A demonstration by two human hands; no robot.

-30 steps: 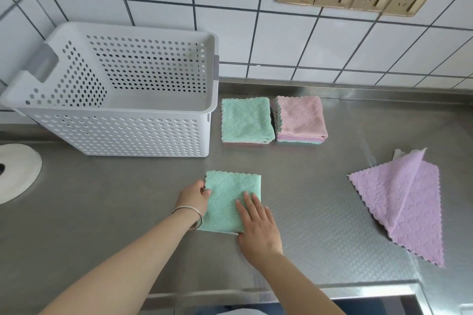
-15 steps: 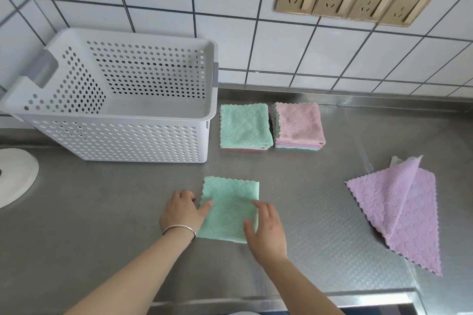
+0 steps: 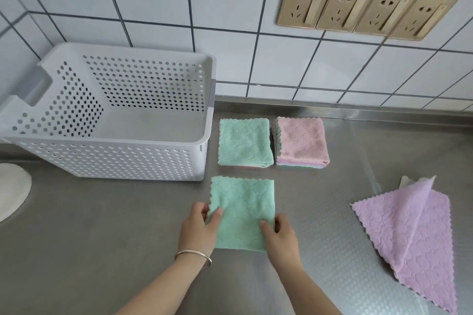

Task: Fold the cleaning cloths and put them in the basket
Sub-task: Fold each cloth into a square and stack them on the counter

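Hands [image 3: 199, 227] [image 3: 281, 235] pinch square green cloth [image 3: 243, 210], edges facing basket [image 3: 202, 151].

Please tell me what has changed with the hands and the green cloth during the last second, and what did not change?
Both hands went from pressing flat on the folded green cloth to pinching its near side edges: left hand on the left edge, right hand on the right, each in a thumb-on-top grip. The cloth remains on the counter. The basket, two folded stacks and purple cloth stayed put.
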